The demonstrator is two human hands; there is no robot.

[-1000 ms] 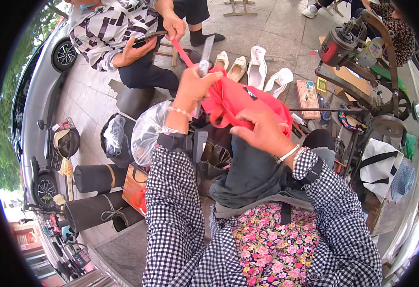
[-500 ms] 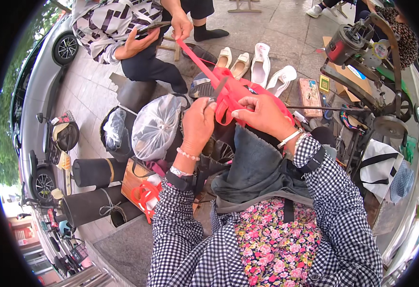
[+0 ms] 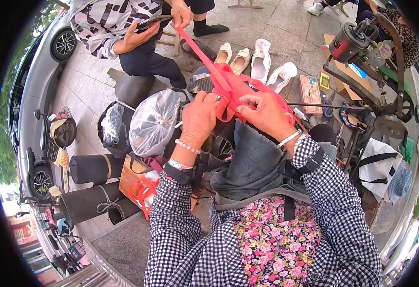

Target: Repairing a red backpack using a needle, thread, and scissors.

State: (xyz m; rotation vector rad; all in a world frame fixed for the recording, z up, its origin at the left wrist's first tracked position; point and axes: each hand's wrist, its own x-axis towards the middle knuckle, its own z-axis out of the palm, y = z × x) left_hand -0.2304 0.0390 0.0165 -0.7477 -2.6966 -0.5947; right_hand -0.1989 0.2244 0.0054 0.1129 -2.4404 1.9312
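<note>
A red fabric bag rests over my lap, with its long red strap stretched up and away to another person's hand. My left hand is closed on a thin tool with a pale handle; a narrow metal tip shows beyond my fingers by the strap. What kind of tool it is, I cannot make out. My right hand pinches the red fabric just to the right of it. Beneath both hands a dark grey cloth covers my lap.
Two pairs of pale shoes stand beyond the bag. On the right is a hand-cranked sewing machine. A plastic-covered bucket and dark rolls stand on the left. The other person holds a phone.
The tool in my left hand has turned: a wide dark blade-like part showed before, now a thin tip and pale handle show. My right hand has barely moved.
</note>
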